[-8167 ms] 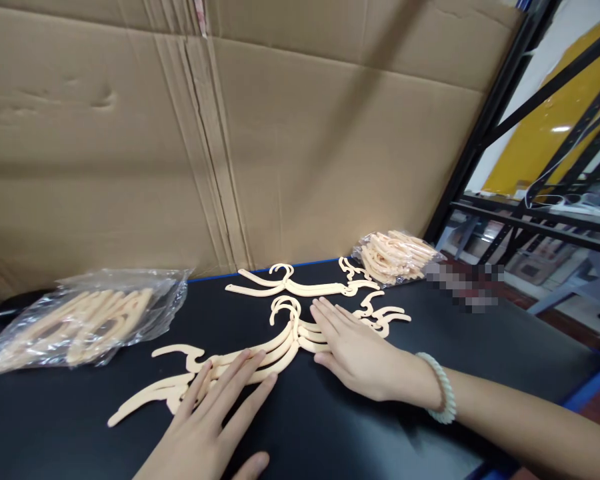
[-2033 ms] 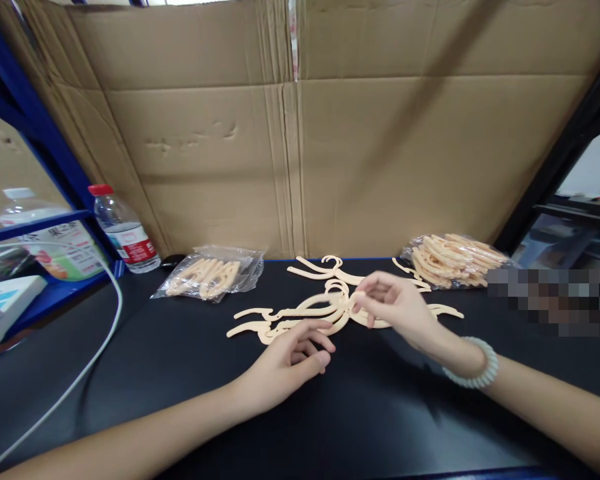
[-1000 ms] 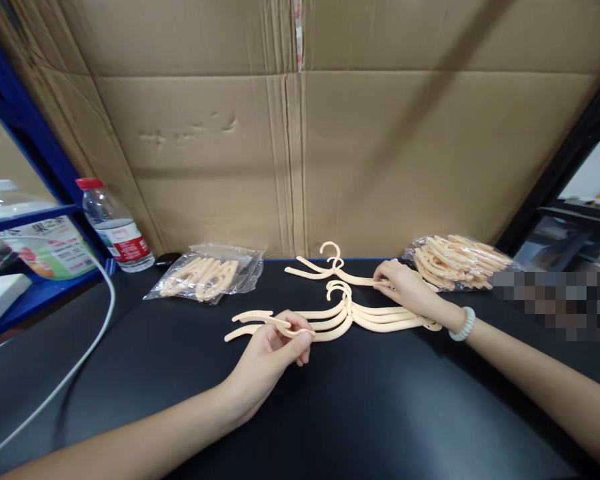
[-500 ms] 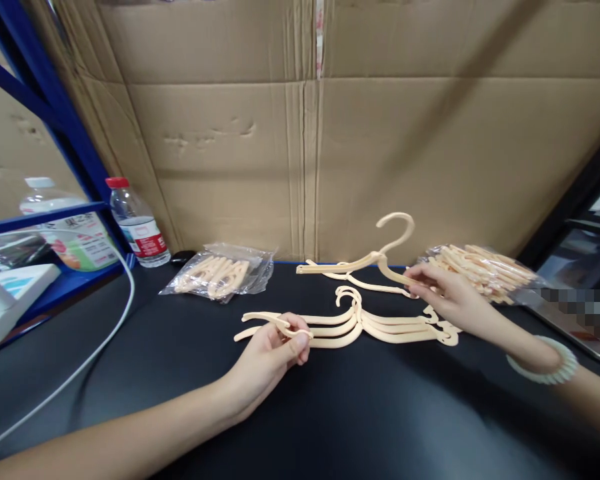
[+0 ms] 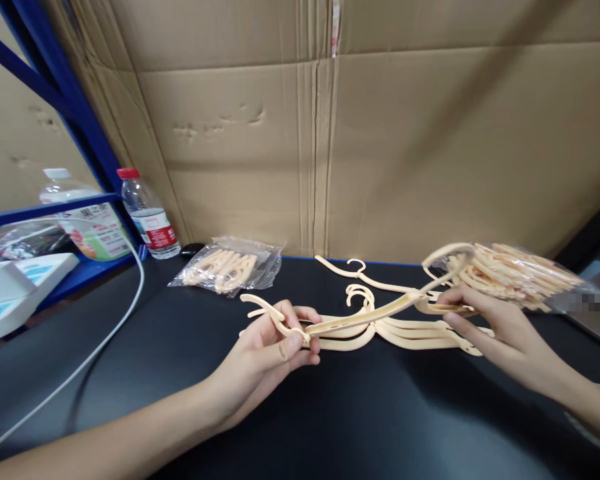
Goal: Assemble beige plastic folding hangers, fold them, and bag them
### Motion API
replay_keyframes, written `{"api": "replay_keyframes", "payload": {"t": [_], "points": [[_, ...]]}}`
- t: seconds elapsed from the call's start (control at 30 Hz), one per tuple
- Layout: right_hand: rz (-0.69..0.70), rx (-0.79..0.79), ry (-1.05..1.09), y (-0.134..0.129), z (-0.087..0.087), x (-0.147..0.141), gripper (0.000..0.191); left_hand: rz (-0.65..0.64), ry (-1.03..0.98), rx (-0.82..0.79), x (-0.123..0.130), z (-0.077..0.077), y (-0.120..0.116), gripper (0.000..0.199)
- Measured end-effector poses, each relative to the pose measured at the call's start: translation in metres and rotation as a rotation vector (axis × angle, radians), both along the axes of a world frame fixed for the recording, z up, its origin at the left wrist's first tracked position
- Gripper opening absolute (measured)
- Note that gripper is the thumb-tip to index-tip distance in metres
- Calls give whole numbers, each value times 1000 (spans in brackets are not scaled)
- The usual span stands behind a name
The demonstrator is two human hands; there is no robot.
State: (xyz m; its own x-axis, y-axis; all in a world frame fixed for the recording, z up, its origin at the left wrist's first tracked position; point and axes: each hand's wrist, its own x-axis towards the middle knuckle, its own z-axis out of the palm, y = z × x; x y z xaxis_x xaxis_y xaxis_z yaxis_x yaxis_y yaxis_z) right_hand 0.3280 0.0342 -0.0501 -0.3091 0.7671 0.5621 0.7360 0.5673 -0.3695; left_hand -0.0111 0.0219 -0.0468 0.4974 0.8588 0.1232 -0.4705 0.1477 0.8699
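My left hand [image 5: 260,350] is closed on a small curved cream plastic hanger end piece [image 5: 261,305], pinched between thumb and fingers. A cream clothes hanger [image 5: 360,320] is gripped near its right end by my right hand [image 5: 503,330]. This hanger is tilted, its hook [image 5: 450,257] pointing up to the right, and its far left end meets the piece at my left fingertips. Whether the two are joined I cannot tell. Beneath my hands lies a stack of hangers [image 5: 413,339] on the black table, partly covered. Another hanger [image 5: 379,285] lies behind the stack.
A clear bag of cream pieces [image 5: 525,273] lies at the right, a smaller bag [image 5: 225,268] at the back left. A red-capped bottle [image 5: 153,227] stands by the blue shelf [image 5: 87,203]. A white cable [image 5: 111,333] crosses the table's left side. Cardboard [image 5: 240,153] walls the back.
My right hand has moved slightly right and lower, and its hanger has tipped with the hook leaning right. The hanger's left end has come down to my left hand. The view has shifted slightly.
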Motion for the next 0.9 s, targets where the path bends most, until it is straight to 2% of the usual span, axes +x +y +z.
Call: {"api": "replay_keyframes", "payload": {"t": [0.17, 0.4, 0.67, 0.9], "points": [[37, 49, -15, -3, 1, -4, 10, -27, -21, -13, -1, 1, 0, 9], [-10, 126, -32, -6, 1, -4, 9, -29, -42, -65, -2, 1, 1, 7], [-23, 325, -51, -9, -2, -7, 9, 9, 3, -134, -2, 0, 1, 13], [7, 379, -99, -14, 2, -14, 11, 104, 83, -185, -2, 2, -2, 25]]}}
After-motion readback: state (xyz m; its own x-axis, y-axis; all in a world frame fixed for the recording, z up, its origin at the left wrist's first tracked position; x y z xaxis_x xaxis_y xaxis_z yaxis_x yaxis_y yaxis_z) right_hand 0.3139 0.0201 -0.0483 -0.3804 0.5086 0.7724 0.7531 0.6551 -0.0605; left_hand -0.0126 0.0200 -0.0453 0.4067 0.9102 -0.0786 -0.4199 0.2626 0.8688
